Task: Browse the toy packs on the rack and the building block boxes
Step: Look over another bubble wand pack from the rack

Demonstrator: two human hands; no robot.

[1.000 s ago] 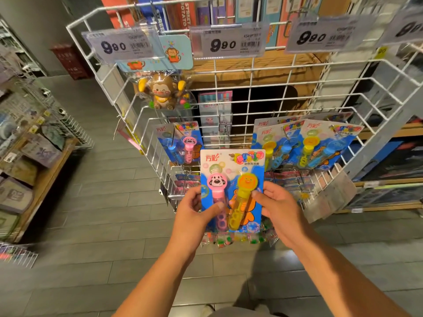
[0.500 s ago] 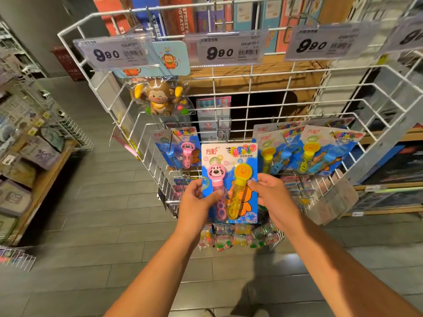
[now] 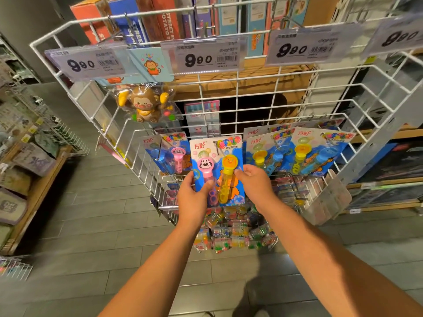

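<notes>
The fine print on the price tags (image 3: 201, 57) is too blurred to read beyond the big 9.90, and the rightmost tag is cut off by the frame edge. The boxes (image 3: 146, 21) standing on the shelf behind the white wire rack (image 3: 238, 78) show only their lower parts. The small packets (image 3: 231, 234) hanging under the rack are a colourful jumble that cannot be told apart.

Both hands hold one blue toy pack (image 3: 217, 170) upright in front of the rack's middle hook. The left hand (image 3: 194, 197) grips its lower left edge, thumb across the pink dog-headed tube. The right hand (image 3: 254, 184) pinches the right edge beside the yellow tube. Similar packs (image 3: 299, 152) hang just to either side, and a bagged monkey toy (image 3: 144, 104) hangs above left.

The floor (image 3: 91, 225) is grey tile; a wooden shelf (image 3: 34, 191) of goods stands at the left.
</notes>
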